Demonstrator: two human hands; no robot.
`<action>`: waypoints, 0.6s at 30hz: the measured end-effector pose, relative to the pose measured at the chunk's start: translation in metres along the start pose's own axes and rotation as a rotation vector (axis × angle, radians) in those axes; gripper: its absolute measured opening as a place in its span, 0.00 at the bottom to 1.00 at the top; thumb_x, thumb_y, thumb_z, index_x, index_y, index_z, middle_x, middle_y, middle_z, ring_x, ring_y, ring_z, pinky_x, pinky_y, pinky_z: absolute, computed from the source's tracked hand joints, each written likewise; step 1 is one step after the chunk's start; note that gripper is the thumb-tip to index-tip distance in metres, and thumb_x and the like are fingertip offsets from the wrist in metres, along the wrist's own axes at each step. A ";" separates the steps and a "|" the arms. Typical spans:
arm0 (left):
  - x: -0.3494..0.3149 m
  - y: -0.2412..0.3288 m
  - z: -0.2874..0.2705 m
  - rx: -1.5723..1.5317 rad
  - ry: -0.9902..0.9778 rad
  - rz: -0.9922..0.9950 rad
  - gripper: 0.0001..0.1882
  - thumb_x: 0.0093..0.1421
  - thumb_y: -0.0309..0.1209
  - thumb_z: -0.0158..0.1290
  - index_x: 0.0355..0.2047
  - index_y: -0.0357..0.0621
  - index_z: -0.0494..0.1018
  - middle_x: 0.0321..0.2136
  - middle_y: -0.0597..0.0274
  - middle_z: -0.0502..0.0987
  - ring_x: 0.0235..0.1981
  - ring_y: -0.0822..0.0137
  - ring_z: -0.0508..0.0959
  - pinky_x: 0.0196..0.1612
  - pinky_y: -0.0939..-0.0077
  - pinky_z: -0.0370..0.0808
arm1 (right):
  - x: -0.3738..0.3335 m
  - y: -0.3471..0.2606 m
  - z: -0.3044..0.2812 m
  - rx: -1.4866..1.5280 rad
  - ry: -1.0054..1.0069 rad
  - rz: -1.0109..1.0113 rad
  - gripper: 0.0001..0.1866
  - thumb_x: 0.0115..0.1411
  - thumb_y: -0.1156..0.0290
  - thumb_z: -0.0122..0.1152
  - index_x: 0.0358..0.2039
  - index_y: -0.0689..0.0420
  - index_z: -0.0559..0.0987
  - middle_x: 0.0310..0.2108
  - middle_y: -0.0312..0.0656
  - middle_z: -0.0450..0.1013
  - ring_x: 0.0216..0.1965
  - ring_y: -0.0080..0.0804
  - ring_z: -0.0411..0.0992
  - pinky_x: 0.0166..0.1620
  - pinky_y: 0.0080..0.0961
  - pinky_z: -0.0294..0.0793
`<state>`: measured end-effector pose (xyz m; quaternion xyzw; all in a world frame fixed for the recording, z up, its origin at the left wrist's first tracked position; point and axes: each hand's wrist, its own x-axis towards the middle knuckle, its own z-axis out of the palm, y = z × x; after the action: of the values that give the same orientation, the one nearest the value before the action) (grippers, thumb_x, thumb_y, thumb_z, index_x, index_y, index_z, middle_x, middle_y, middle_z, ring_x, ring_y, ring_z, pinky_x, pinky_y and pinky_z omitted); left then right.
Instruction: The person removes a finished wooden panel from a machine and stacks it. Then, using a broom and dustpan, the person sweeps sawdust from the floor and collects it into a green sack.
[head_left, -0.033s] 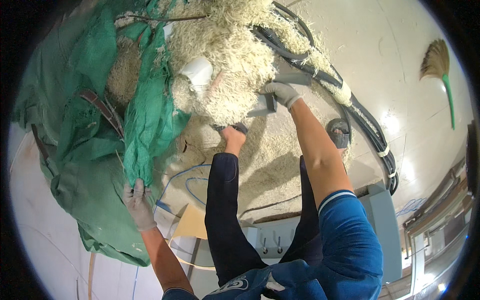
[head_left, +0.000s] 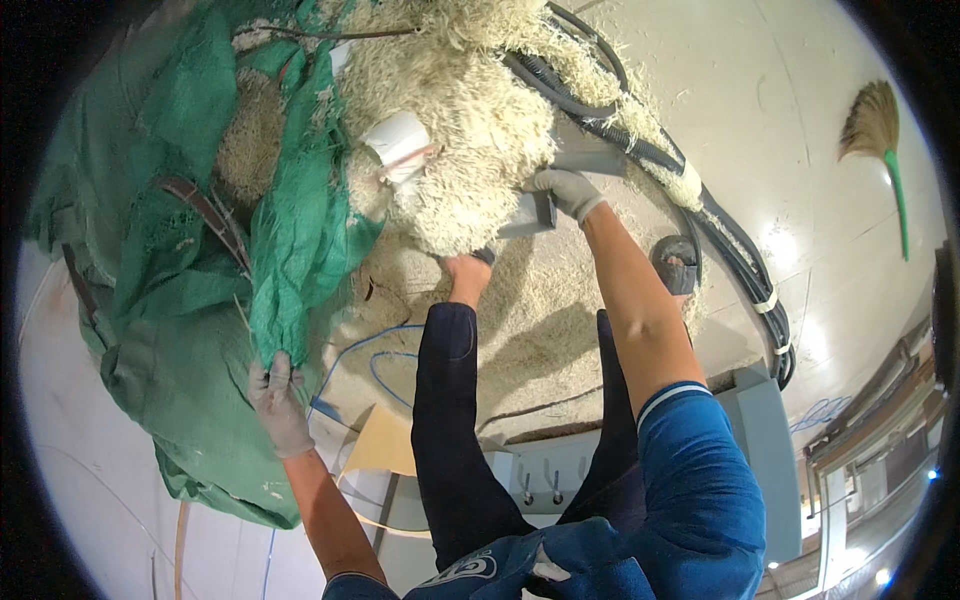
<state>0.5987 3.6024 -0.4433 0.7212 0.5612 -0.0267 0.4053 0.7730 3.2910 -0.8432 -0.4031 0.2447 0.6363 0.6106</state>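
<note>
My gloved left hand [head_left: 279, 402] is closed on the gathered edge of a green woven sack [head_left: 290, 290], drawing it toward me. The sack spreads over the left side, with pale shavings showing in its opening. My gloved right hand [head_left: 567, 193] grips a grey scoop-like piece [head_left: 527, 216] with straight edges; its far part is hidden under a big heap of cream-coloured shavings [head_left: 475, 150]. A white curved piece [head_left: 398, 138] with a reddish strip lies in the heap, left of the right hand.
Black corrugated hoses [head_left: 735, 250] curve down the right side. A broom [head_left: 892, 160] with a green handle lies on the floor farther right. My feet in dark sandals stand among scattered shavings. Behind them is a grey machine base [head_left: 765, 450]; a blue cord [head_left: 345, 360] loops nearby.
The shavings beside the right hand have shifted slightly, and more of the reddish strip by the white piece shows. Both hands keep their holds almost in place.
</note>
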 end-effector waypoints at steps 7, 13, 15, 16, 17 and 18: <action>0.017 -0.020 0.018 0.494 -0.384 0.346 0.18 0.55 0.27 0.56 0.48 0.40 0.75 0.43 0.53 0.76 0.43 0.59 0.77 0.45 0.64 0.73 | -0.099 0.017 0.006 -0.038 -0.008 -0.200 0.10 0.54 0.72 0.61 0.35 0.64 0.81 0.36 0.40 0.78 0.38 0.28 0.75 0.45 0.27 0.73; 0.074 0.045 0.016 0.968 -0.203 0.525 0.25 0.49 0.44 0.62 0.48 0.54 0.77 0.61 0.56 0.64 0.58 0.47 0.65 0.58 0.48 0.62 | -0.178 -0.042 0.027 0.129 0.181 -0.221 0.09 0.53 0.76 0.60 0.36 0.65 0.80 0.35 0.42 0.78 0.38 0.33 0.75 0.46 0.29 0.75; 0.116 0.069 -0.003 1.200 -0.090 0.668 0.24 0.47 0.45 0.64 0.45 0.55 0.79 0.64 0.60 0.59 0.62 0.47 0.60 0.61 0.38 0.54 | -0.193 -0.057 0.044 0.126 0.211 -0.267 0.09 0.54 0.77 0.60 0.36 0.64 0.80 0.35 0.42 0.77 0.38 0.32 0.75 0.45 0.29 0.75; 0.139 0.077 -0.008 1.261 -0.019 0.819 0.22 0.46 0.45 0.64 0.42 0.56 0.80 0.65 0.62 0.58 0.63 0.48 0.59 0.61 0.35 0.51 | -0.200 -0.065 0.053 0.118 0.220 -0.287 0.09 0.54 0.77 0.60 0.36 0.64 0.79 0.35 0.42 0.77 0.37 0.32 0.75 0.45 0.29 0.75; 0.161 0.080 -0.013 1.444 -0.102 0.703 0.17 0.47 0.43 0.63 0.38 0.56 0.81 0.66 0.62 0.57 0.63 0.48 0.59 0.61 0.35 0.51 | -0.205 -0.074 0.064 0.099 0.283 -0.296 0.09 0.54 0.77 0.60 0.36 0.64 0.79 0.35 0.41 0.77 0.37 0.32 0.75 0.45 0.29 0.75; 0.182 0.080 -0.019 1.556 -0.075 0.731 0.13 0.49 0.40 0.62 0.35 0.55 0.82 0.66 0.63 0.57 0.63 0.49 0.58 0.61 0.36 0.51 | -0.212 -0.081 0.076 0.089 0.239 -0.338 0.09 0.54 0.77 0.60 0.36 0.64 0.79 0.35 0.42 0.77 0.37 0.32 0.75 0.45 0.29 0.75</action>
<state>0.7241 3.7539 -0.4761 0.9279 0.1020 -0.2957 -0.2028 0.8209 3.2404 -0.6143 -0.4836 0.2723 0.4610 0.6924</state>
